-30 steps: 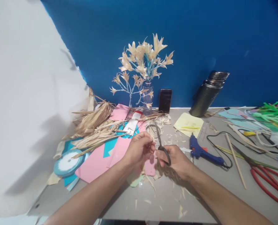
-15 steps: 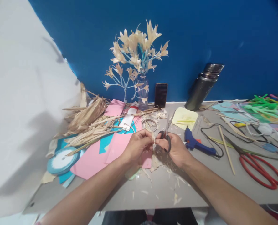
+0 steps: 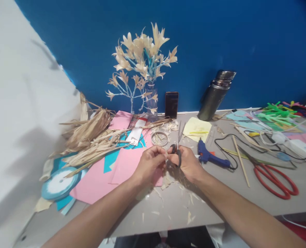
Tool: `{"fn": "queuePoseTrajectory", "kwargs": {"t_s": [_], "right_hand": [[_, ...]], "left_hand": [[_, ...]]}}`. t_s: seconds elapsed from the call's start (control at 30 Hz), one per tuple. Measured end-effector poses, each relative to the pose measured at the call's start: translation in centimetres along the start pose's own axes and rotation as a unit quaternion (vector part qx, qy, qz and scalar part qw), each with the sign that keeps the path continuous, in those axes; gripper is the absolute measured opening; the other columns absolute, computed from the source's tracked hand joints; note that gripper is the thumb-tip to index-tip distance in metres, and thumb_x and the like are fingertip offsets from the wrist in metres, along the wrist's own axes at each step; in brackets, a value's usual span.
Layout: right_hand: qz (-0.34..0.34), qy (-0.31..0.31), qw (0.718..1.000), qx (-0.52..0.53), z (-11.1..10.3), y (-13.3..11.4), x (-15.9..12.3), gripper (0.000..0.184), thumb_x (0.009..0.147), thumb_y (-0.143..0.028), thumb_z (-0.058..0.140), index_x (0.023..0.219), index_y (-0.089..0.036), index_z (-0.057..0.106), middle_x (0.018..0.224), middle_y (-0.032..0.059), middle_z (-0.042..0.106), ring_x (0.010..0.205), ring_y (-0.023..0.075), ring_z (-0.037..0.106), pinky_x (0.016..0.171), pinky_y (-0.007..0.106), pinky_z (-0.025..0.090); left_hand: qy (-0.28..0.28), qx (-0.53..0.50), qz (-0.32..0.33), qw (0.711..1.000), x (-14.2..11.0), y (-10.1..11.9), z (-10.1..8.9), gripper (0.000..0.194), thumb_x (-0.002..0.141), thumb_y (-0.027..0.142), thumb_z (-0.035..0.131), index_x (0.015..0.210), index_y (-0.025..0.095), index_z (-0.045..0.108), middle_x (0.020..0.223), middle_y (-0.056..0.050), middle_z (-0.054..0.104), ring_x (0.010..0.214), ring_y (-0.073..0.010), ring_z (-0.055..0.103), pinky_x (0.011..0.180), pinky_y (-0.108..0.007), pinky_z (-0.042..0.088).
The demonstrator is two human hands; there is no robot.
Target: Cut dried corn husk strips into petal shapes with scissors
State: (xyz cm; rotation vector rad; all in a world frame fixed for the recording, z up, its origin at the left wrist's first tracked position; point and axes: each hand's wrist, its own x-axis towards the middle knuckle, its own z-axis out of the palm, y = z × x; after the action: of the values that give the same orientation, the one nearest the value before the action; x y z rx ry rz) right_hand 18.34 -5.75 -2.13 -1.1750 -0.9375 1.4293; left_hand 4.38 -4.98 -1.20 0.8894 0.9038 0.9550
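Blue wall [image 3: 207, 38] backs the grey bench [image 3: 132, 220]. Inward of its front edge, the left hand [image 3: 151, 162] and right hand [image 3: 190, 164] now almost touch, closer than a second ago, so fingers rather than blades seem busy. Left finger and thumb pinch together (on what, I cannot tell); the right fingers curl around scissors [image 3: 179, 152], blades toward the back edge.

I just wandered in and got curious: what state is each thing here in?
Black scissors: in the right hand, blades slightly apart
Left hand: pinched closed
Flower bunch: upright in clear bottle
Phone: propped upright, screen dark
Flask: tilted, cap on
Glue gun: lying on its side, hot or cold unclear
Red-handled scissors: lying flat, blades seemingly closed
Ribbon roll: lying flat
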Motion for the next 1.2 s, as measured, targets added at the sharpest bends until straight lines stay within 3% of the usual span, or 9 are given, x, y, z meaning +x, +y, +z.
{"fn": "queuePoseTrajectory", "kwargs": {"t_s": [0.2, 0.3, 0.4, 0.47, 0.6, 0.7, 0.87, 1.03, 1.2], "right_hand": [[-0.007, -0.011, 1.0, 0.001, 0.2, 0.3, 0.0, 0.024, 0.063, -0.028, 0.077, 0.074, -0.015, 0.06, 0.058, -0.0029, 0.058, 0.05, 0.0106, 0.052, 0.048, 0.022, 0.04], [0.004, -0.041, 0.999, 0.016, 0.4, -0.1, -0.4, 0.022, 0.066, -0.03, 0.076, 0.072, -0.016, 0.059, 0.055, -0.0049, 0.054, 0.048, 0.0089, 0.047, 0.047, 0.021, 0.037], [0.011, -0.08, 0.996, 0.033, 0.6, -0.3, -1.0, 0.025, 0.063, -0.029, 0.079, 0.071, -0.017, 0.058, 0.057, -0.0052, 0.054, 0.049, 0.0086, 0.046, 0.047, 0.02, 0.036], [0.0, -0.107, 0.993, 0.044, 0.6, -0.3, -1.3, 0.027, 0.062, -0.028, 0.081, 0.07, -0.016, 0.058, 0.061, -0.0044, 0.056, 0.052, 0.0086, 0.047, 0.05, 0.02, 0.036], [-0.008, -0.122, 0.992, 0.045, 0.4, -0.2, -1.2, 0.027, 0.061, -0.025, 0.082, 0.072, -0.016, 0.059, 0.064, -0.0045, 0.057, 0.055, 0.0085, 0.047, 0.053, 0.02, 0.037], [-0.003, -0.123, 0.991, 0.052, 0.2, -0.5, -1.2, 0.027, 0.061, -0.025, 0.082, 0.073, -0.016, 0.059, 0.062, -0.0051, 0.056, 0.054, 0.0086, 0.047, 0.052, 0.02, 0.038], [0.008, -0.135, 0.989, 0.053, 0.2, -0.7, -1.4, 0.03, 0.058, -0.026, 0.084, 0.072, -0.016, 0.059, 0.06, -0.0061, 0.054, 0.051, 0.0075, 0.044, 0.049, 0.019, 0.036], [0.014, -0.137, 0.989, 0.051, 0.3, -0.2, -1.2, 0.031, 0.057, -0.027, 0.085, 0.072, -0.015, 0.06, 0.06, -0.0054, 0.054, 0.051, 0.0077, 0.045, 0.048, 0.019, 0.035], [-0.003, -0.129, 0.991, 0.028, 0.2, -0.2, -1.0, 0.028, 0.06, -0.027, 0.083, 0.071, -0.015, 0.06, 0.061, -0.0051, 0.055, 0.052, 0.0076, 0.046, 0.05, 0.019, 0.036]], "left_hand": [[0.023, 0.022, 0.009, 0.999, 0.6, 1.1, -0.5, 0.019, 0.073, 0.028, 0.067, 0.072, 0.019, 0.05, 0.052, 0.004, 0.055, 0.043, -0.0106, 0.049, 0.044, -0.022, 0.039], [0.054, 0.136, 0.043, 0.988, 2.4, 2.9, -1.0, 0.015, 0.07, 0.024, 0.067, 0.071, 0.017, 0.054, 0.057, 0.002, 0.06, 0.045, -0.0092, 0.051, 0.046, -0.02, 0.04], [0.032, 0.258, 0.082, 0.962, 6.0, 4.4, -0.6, 0.008, 0.069, 0.021, 0.064, 0.07, 0.016, 0.058, 0.056, 0.0, 0.062, 0.046, -0.0097, 0.052, 0.048, -0.021, 0.039], [0.027, 0.358, 0.115, 0.926, 9.1, 4.7, 0.1, 0.005, 0.069, 0.021, 0.062, 0.07, 0.016, 0.06, 0.053, 0.0, 0.061, 0.044, -0.0113, 0.051, 0.047, -0.023, 0.039], [0.032, 0.409, 0.153, 0.899, 15.1, 4.0, 1.3, 0.007, 0.062, 0.011, 0.061, 0.066, 0.016, 0.062, 0.053, 0.001, 0.06, 0.049, -0.0124, 0.053, 0.051, -0.023, 0.037], [0.034, 0.437, 0.174, 0.882, 17.6, 3.3, 1.6, 0.011, 0.061, 0.009, 0.058, 0.065, 0.016, 0.064, 0.052, 0.001, 0.059, 0.049, -0.0128, 0.053, 0.052, -0.024, 0.037], [0.032, 0.473, 0.212, 0.855, 18.3, 3.3, 1.2, 0.017, 0.069, 0.013, 0.055, 0.075, 0.017, 0.071, 0.059, -0.001, 0.063, 0.055, -0.0149, 0.056, 0.058, -0.025, 0.039], [-0.004, 0.51, 0.229, 0.829, 18.6, 3.9, 1.7, 0.015, 0.068, 0.012, 0.06, 0.071, 0.017, 0.074, 0.068, -0.005, 0.07, 0.064, -0.0181, 0.059, 0.062, -0.026, 0.04], [-0.008, 0.511, 0.233, 0.828, 18.2, 4.8, 1.8, 0.018, 0.068, 0.009, 0.061, 0.077, 0.016, 0.075, 0.072, -0.006, 0.072, 0.063, -0.0171, 0.06, 0.062, -0.025, 0.041]]}}
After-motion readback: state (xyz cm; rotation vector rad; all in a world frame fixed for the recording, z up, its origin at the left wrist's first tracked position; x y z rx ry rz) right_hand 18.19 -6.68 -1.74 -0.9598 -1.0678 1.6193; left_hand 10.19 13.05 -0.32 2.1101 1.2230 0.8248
